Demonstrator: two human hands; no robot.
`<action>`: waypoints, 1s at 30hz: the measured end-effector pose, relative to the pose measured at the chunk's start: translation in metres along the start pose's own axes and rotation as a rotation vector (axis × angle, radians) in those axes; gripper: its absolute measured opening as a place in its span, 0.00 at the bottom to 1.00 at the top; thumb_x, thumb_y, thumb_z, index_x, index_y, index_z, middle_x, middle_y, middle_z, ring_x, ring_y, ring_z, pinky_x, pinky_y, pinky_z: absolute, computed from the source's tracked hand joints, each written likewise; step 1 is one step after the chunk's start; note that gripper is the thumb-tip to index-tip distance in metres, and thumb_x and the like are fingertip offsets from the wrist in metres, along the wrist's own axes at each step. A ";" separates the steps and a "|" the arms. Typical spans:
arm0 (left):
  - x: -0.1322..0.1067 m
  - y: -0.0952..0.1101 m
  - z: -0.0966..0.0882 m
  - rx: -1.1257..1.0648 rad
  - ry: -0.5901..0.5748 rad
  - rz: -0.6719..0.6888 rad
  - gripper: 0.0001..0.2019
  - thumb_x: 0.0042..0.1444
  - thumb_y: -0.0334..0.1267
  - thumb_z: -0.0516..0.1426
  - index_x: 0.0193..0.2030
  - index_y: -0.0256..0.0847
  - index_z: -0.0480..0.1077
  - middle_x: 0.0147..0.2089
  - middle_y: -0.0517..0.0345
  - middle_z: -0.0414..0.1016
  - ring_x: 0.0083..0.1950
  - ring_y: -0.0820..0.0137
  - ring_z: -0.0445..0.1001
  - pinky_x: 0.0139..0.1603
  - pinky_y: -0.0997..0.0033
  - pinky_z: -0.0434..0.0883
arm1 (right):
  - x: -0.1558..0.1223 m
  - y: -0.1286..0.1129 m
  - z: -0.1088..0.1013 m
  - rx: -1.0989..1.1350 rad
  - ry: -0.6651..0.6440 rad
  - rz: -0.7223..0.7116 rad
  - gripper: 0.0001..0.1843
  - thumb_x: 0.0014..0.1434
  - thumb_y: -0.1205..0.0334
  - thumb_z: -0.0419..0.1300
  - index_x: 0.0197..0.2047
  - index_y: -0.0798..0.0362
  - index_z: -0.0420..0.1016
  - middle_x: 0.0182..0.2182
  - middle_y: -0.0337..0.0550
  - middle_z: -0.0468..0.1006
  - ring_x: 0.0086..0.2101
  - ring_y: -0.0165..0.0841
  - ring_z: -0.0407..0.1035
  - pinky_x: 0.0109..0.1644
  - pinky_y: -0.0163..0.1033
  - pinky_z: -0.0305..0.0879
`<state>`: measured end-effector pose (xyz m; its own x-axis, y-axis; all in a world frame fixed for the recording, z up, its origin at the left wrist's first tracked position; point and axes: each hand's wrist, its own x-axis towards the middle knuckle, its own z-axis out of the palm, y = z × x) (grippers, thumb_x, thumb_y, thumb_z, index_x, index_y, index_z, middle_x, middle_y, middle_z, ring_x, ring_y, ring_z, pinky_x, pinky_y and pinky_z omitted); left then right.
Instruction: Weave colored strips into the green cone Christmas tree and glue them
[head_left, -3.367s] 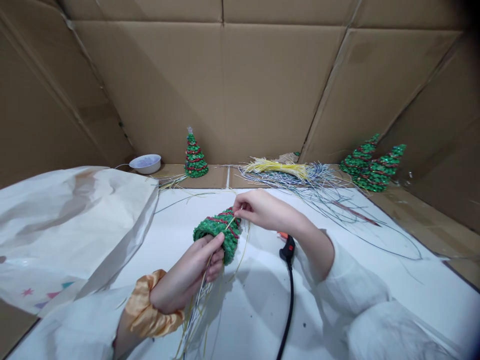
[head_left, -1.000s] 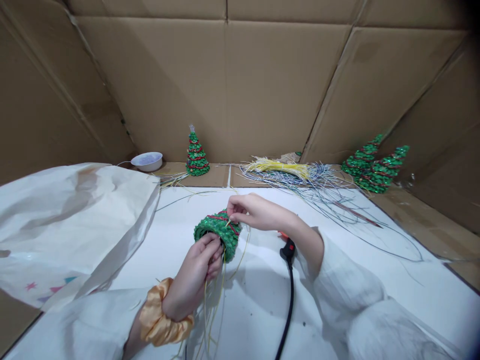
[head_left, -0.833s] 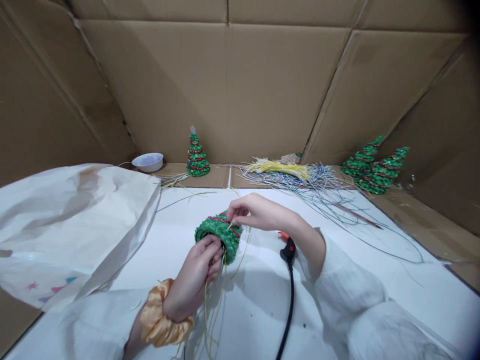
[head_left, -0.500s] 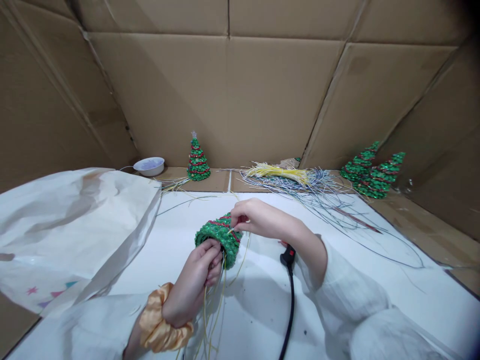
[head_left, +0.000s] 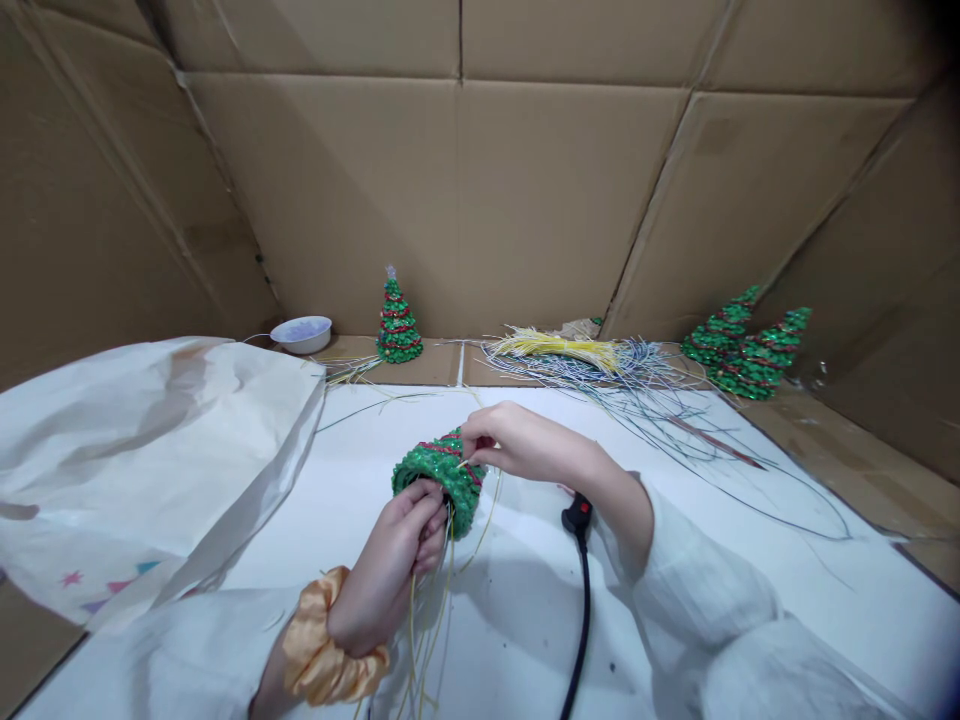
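Centrally placed over a white tabletop [head_left: 517, 600]: a cone-shaped, bristly green Christmas tree with red garland [head_left: 429, 462], tipped on its side, hollow base facing the wearer and a little to the left. Call this the held tree; all places below are taken from it.

Left hand [head_left: 396, 540]: at the mouth of the held tree's base, fingers curled in, thumb and index tips together at the opening. Whether they pinch wire or the tree itself, cannot tell. Wrist wears a shiny orange-gold fabric scrunchie [head_left: 322, 640]. Several thin yellow and pale wires [head_left: 451, 570] hang from the base opening and trail toward the wearer.

Right hand [head_left: 514, 438]: at the upper right flank of the held tree, thumb and index pinching a short yellow wire end [head_left: 462, 464] against the green bristles.

Right of the held tree, nearer the wearer: a black plastic handle with a red switch [head_left: 577, 513], partly behind the right forearm, on a black cord [head_left: 582, 620].

Beyond the held tree, slightly left: 1 upright green tree with a silvery star top [head_left: 398, 325]; farther left, a small white bowl [head_left: 302, 337].

Beyond and right: a tied yellow wire bundle [head_left: 566, 348] lying on loose blue-white wires [head_left: 637, 362]; past these, 2 leaning green trees [head_left: 759, 358], touching or overlapping.

Left of the held tree: a large crumpled white bag [head_left: 150, 450].
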<state>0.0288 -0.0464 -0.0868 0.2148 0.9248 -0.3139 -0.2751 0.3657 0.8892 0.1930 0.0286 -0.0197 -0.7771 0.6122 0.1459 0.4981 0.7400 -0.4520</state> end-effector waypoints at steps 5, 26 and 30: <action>0.000 -0.003 -0.002 -0.004 0.014 0.002 0.14 0.53 0.44 0.55 0.28 0.41 0.53 0.21 0.70 0.52 0.17 0.83 0.45 0.16 0.80 0.44 | 0.001 -0.001 0.005 0.020 0.002 -0.020 0.09 0.48 0.78 0.54 0.25 0.56 0.67 0.25 0.38 0.71 0.28 0.26 0.62 0.33 0.30 0.54; -0.003 -0.003 0.001 -0.008 0.068 0.042 0.13 0.55 0.43 0.53 0.27 0.40 0.54 0.22 0.68 0.55 0.17 0.84 0.47 0.16 0.80 0.44 | -0.001 -0.007 0.016 -0.186 0.081 0.067 0.06 0.56 0.70 0.53 0.28 0.55 0.66 0.26 0.39 0.72 0.27 0.27 0.61 0.30 0.31 0.49; -0.002 -0.004 0.002 -0.041 0.031 0.064 0.14 0.56 0.46 0.52 0.28 0.39 0.55 0.24 0.67 0.58 0.17 0.84 0.48 0.16 0.80 0.45 | 0.001 -0.008 0.017 -0.185 0.081 0.080 0.06 0.55 0.70 0.53 0.28 0.55 0.67 0.25 0.40 0.73 0.27 0.27 0.62 0.30 0.31 0.50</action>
<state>0.0308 -0.0503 -0.0891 0.1665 0.9491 -0.2672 -0.3252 0.3087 0.8938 0.1816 0.0179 -0.0312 -0.7029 0.6856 0.1897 0.6244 0.7224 -0.2971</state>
